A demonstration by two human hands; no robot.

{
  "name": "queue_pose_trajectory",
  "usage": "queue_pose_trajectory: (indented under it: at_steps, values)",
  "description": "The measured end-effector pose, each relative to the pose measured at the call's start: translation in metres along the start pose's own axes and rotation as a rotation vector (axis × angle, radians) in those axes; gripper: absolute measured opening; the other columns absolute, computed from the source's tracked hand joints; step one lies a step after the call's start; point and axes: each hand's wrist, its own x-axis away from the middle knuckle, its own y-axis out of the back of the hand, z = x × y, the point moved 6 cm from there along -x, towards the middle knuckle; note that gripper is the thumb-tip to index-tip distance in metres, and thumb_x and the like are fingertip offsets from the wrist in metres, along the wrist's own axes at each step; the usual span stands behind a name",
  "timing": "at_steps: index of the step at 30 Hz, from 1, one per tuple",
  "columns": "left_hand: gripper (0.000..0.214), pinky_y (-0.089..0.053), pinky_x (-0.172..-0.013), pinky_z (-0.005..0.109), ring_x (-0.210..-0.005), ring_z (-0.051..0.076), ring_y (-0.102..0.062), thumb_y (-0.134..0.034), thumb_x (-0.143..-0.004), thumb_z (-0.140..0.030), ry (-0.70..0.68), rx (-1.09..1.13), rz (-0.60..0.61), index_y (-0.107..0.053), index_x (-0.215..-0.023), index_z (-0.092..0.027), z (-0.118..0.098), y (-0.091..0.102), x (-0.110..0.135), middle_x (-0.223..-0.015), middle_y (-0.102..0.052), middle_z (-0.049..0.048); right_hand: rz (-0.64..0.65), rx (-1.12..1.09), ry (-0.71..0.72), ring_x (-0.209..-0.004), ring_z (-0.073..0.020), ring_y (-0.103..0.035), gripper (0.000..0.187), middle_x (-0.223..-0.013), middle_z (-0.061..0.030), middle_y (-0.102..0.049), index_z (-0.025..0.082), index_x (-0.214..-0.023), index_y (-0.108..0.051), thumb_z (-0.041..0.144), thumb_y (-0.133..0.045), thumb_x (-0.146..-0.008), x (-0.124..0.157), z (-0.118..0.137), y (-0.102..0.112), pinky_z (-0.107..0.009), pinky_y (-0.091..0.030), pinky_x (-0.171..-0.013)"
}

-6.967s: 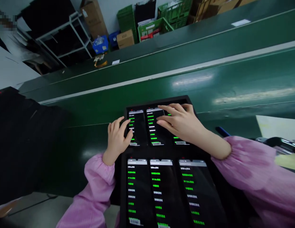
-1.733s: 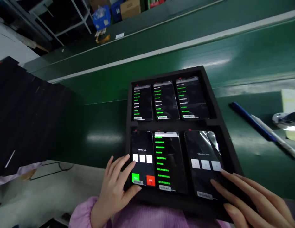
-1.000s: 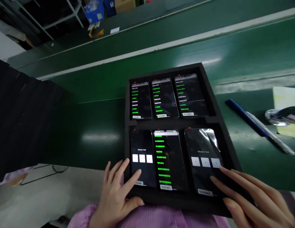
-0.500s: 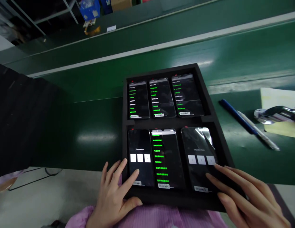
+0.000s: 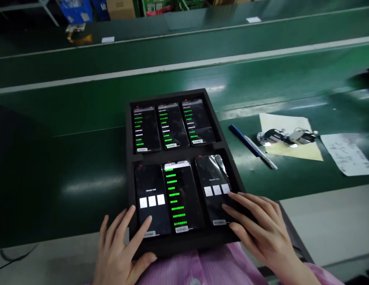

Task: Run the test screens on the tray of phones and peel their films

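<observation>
A black foam tray (image 5: 184, 155) holds several smartphones in two rows, their screens lit. Spread fingers of my left hand (image 5: 121, 241) rest at the tray's near left corner, the index fingertip over the front-left phone (image 5: 151, 225), which reads "Vibrator test" above three white squares. My right hand (image 5: 261, 225) lies with fingers stretched over the front-right phone (image 5: 208, 166), showing the same screen; a fingertip is by its third square. Between them, the front-middle phone (image 5: 187, 198) displays a list in green characters. The back-row phones (image 5: 175, 126) show green and white lists.
Right of the tray lie a blue pen (image 5: 245, 140), a white pen (image 5: 264, 156), shiny metal objects (image 5: 287, 136) on yellowish paper (image 5: 309, 154), and a written sheet (image 5: 349, 154). Beyond the green bench (image 5: 92, 158) are a blue bin (image 5: 75, 11) and a cardboard box (image 5: 120, 8).
The view has swung right, so the tray and both hands sit further left and the written sheet has come into sight. Both hands stay over the same phones.
</observation>
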Motion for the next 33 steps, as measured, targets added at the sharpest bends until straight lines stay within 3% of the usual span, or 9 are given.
queue_pose_trajectory:
  at_steps: [7, 14, 19, 23, 28, 30, 33]
  values:
    - [0.071, -0.009, -0.131, 0.053, -0.136, 0.035, -0.048, -0.053, -0.104, -0.058, -0.003, -0.025, 0.011, -0.032, -0.168, -0.035, -0.001, -0.002, 0.0, -0.165, -0.036, 0.0151, -0.024, 0.039, -0.04, -0.117, -0.0305, -0.066, 0.036, -0.132, -0.0129, -0.071, 0.022, -0.137, -0.069, 0.027, -0.061, -0.102, -0.008, 0.001, -0.005, -0.047, -0.052, -0.095]
    - [0.071, -0.01, -0.13, 0.055, -0.139, 0.035, -0.045, -0.053, -0.105, -0.056, 0.007, -0.025, 0.034, -0.031, -0.168, -0.034, -0.002, -0.001, 0.0, -0.166, -0.034, 0.0163, 0.074, 0.125, 0.01, -0.124, -0.0338, -0.062, 0.035, -0.142, -0.0166, -0.066, 0.023, -0.133, -0.07, 0.041, -0.053, -0.108, -0.018, 0.007, -0.01, -0.052, -0.045, -0.098]
    - [0.07, -0.01, -0.13, 0.056, -0.142, 0.035, -0.042, -0.053, -0.106, -0.056, 0.015, -0.021, 0.049, -0.03, -0.168, -0.033, -0.003, 0.0, -0.001, -0.165, -0.033, 0.0176, 0.027, 0.062, -0.002, -0.123, -0.0321, -0.062, 0.035, -0.143, -0.0142, -0.067, 0.025, -0.131, -0.07, 0.045, -0.05, -0.109, -0.042, 0.024, -0.011, -0.054, -0.041, -0.102]
    - [0.066, -0.007, -0.131, 0.057, -0.145, 0.035, -0.04, -0.055, -0.104, -0.058, 0.012, -0.034, 0.055, -0.044, -0.163, -0.03, -0.002, 0.005, -0.004, -0.163, -0.036, 0.0177, 0.075, 0.005, 0.082, -0.128, -0.0316, -0.059, 0.041, -0.148, -0.0125, -0.065, 0.025, -0.133, -0.07, 0.05, -0.049, -0.109, -0.066, 0.046, -0.025, -0.052, -0.04, -0.104]
    - [0.054, -0.006, -0.131, 0.063, -0.15, 0.037, -0.033, -0.057, -0.102, -0.062, -0.005, -0.011, 0.011, -0.067, -0.14, -0.025, -0.005, 0.013, -0.022, -0.159, -0.04, 0.0178, 0.101, 0.01, 0.063, -0.131, -0.0335, -0.057, 0.041, -0.152, -0.013, -0.062, 0.024, -0.134, -0.071, 0.048, -0.048, -0.11, -0.073, 0.049, -0.039, -0.054, -0.039, -0.106]
    - [0.055, -0.006, -0.13, 0.065, -0.151, 0.039, -0.032, -0.056, -0.102, -0.062, 0.016, -0.019, -0.028, -0.067, -0.139, -0.023, -0.007, 0.014, -0.033, -0.158, -0.04, 0.0192, 0.101, 0.022, 0.063, -0.131, -0.0345, -0.057, 0.041, -0.153, -0.0134, -0.06, 0.024, -0.136, -0.07, 0.048, -0.05, -0.109, -0.072, 0.048, -0.042, -0.054, -0.039, -0.106]
    - [0.062, -0.004, -0.13, 0.066, -0.151, 0.04, -0.031, -0.053, -0.103, -0.065, 0.062, -0.046, 0.005, -0.06, -0.148, -0.024, -0.008, 0.01, -0.044, -0.161, -0.038, 0.0184, 0.106, 0.034, 0.069, -0.13, -0.0359, -0.058, 0.042, -0.154, -0.0144, -0.06, 0.024, -0.137, -0.069, 0.049, -0.052, -0.108, -0.07, 0.045, -0.04, -0.056, -0.041, -0.106]
